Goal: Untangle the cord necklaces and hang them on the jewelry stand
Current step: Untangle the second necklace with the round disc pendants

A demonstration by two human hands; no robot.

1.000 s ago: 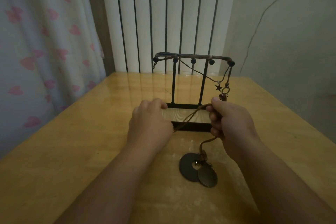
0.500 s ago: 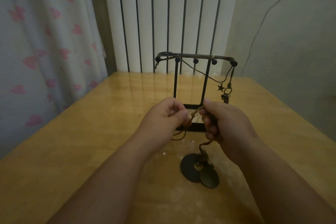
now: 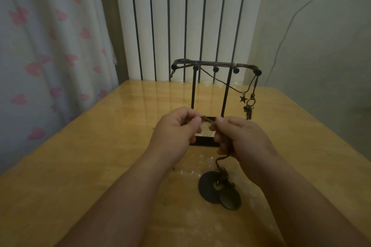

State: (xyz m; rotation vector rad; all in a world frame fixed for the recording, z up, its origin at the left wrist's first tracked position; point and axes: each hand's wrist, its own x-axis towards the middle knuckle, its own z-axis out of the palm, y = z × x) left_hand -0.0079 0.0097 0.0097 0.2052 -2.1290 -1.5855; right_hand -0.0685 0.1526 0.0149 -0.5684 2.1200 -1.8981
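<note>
A black jewelry stand (image 3: 216,65) with several knobbed pegs rises at the middle of the table. From its right end hangs a cord necklace with a star charm (image 3: 243,98) and a small metal pendant (image 3: 249,110). In front of the stand's base, my left hand (image 3: 176,132) and my right hand (image 3: 239,138) pinch a short stretch of brown cord (image 3: 207,120) between them. The cord runs down from my right hand to two dark round disc pendants (image 3: 219,189) lying on the table.
The wooden table (image 3: 100,146) stands against a white ribbed radiator (image 3: 180,16). A curtain with pink hearts (image 3: 50,46) hangs at the left. The wall at the right is bare, with a thin wire running down it.
My hands have come together in front of the stand and risen a little, and both now pinch the cord close up. The disc pendants have stayed on the table.
</note>
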